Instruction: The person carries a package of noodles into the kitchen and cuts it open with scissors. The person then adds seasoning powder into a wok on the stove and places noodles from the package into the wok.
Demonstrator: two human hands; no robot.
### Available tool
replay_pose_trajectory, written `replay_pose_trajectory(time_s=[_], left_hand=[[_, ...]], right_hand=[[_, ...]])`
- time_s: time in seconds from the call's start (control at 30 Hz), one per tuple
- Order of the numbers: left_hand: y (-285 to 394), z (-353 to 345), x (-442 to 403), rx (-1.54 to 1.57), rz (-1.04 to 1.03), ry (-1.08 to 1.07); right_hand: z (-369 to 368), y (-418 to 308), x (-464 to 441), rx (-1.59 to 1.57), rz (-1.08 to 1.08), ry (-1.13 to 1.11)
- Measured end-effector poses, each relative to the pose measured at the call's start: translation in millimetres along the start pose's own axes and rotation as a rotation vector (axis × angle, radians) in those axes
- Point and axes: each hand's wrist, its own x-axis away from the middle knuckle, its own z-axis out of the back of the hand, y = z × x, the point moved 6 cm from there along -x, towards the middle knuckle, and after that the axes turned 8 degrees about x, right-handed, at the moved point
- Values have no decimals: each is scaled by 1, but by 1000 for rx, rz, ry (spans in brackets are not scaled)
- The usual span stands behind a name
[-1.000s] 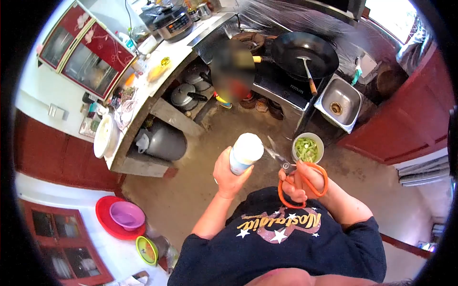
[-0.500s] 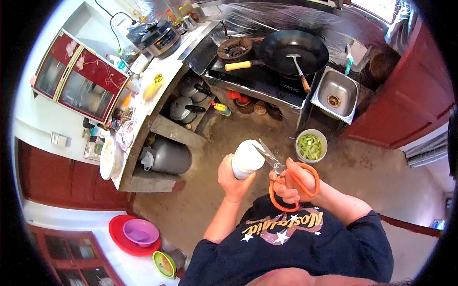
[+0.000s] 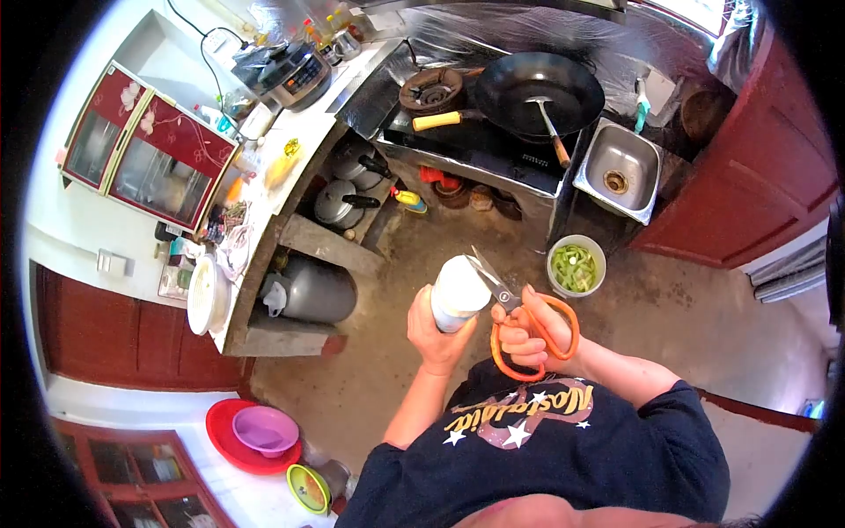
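Observation:
My left hand is wrapped round a white container with a pale blue label, its white top facing up. My right hand grips scissors with orange handles. The scissor blades are slightly parted and point at the container's top edge, overlapping it in view; whether they touch it I cannot tell. Beyond my right hand, a white bucket holding green vegetable pieces stands on the floor.
A wok with a spatula sits on the stove, left of a metal sink. The counter curves along the left, with pots and a grey cylinder below. Red and purple basins are at lower left.
The scissors have moved left, and their blades now reach the container's top edge. My left hand still holds the container. The camera view has shifted.

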Motion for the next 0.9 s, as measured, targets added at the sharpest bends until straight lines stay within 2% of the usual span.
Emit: replay_pose_trajectory(time_s=[0.2,0.27,0.33,0.4,0.43,0.47,0.5,0.53,0.57,0.6,0.63,0.67,0.7,0.73,0.77,0.8,0.87,0.9], left_hand=[[5,19,-10,-1,-114,-133],[1,29,-13,24,-166,-160],[-5,40,-11,7,-144,-164],[-10,44,-10,-5,-79,-163],[-17,42,-9,35,-22,-172],[-21,41,-8,78,36,-179],[-20,42,-7,89,35,-166],[-25,37,-6,166,168,-194],[-28,31,-4,252,298,-229],[-28,33,-1,263,332,-203],[-29,34,1,294,351,-184],[-36,33,7,339,436,-186],[-51,29,21,483,481,-148],[-61,23,28,629,536,-154],[-52,24,24,626,525,-155],[-64,18,32,648,516,-155],[-62,10,25,714,532,-190],[-70,5,27,658,501,-216]], right_hand=[[-8,-6,34,-30,-55,19],[-4,-67,50,367,451,7],[-9,-113,75,128,540,197],[-1,-140,86,528,605,481],[6,-150,84,945,509,549],[50,-156,84,1292,141,855],[58,-152,87,1597,-6,889],[116,-151,98,1937,-195,944],[145,-147,113,2160,-446,1032],[175,-139,130,2273,-757,1022],[189,-129,144,2325,-1015,873],[207,-124,159,2193,-1219,812],[230,-122,175,2158,-1251,726],[277,-121,200,2187,-1537,487],[368,-120,243,2218,-1645,268],[223,-129,221,2022,-1643,688],[244,-139,249,1849,-1832,362],[225,-157,252,1722,-1701,590]])
